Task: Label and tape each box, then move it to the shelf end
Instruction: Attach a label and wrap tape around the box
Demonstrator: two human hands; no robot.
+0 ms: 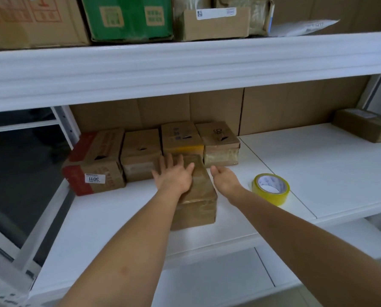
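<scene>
From where I sit, both hands are stretched out over the white shelf [118,218]. My left hand [174,176] lies flat on top of the taped box [198,196], fingers spread and straight, pressing on its far left part rather than gripping it. My right hand [223,179] hangs just beside the box's right edge, fingers loosely curved and holding nothing; I cannot tell whether it touches the cardboard.

The taped box stands on the shelf board with one narrow end toward me, wrapped in glossy clear tape (the shine makes its surface hard to read). Its far end reaches up to the row of four boxes along the back: a red-and-brown box [94,165] at the left end with a white label [94,179] on its front, then a plain brown box [140,154], a box with a yellow tape band [181,140], and a box with a torn flap [219,142].

To the right of my right hand, a roll of yellow tape [270,189] lies on the shelf, well apart from the taped box. Farther right, near the back corner, sits a lone brown box [364,125]. On the upper shelf [185,60] I see a green box [129,17] between other cartons.
</scene>
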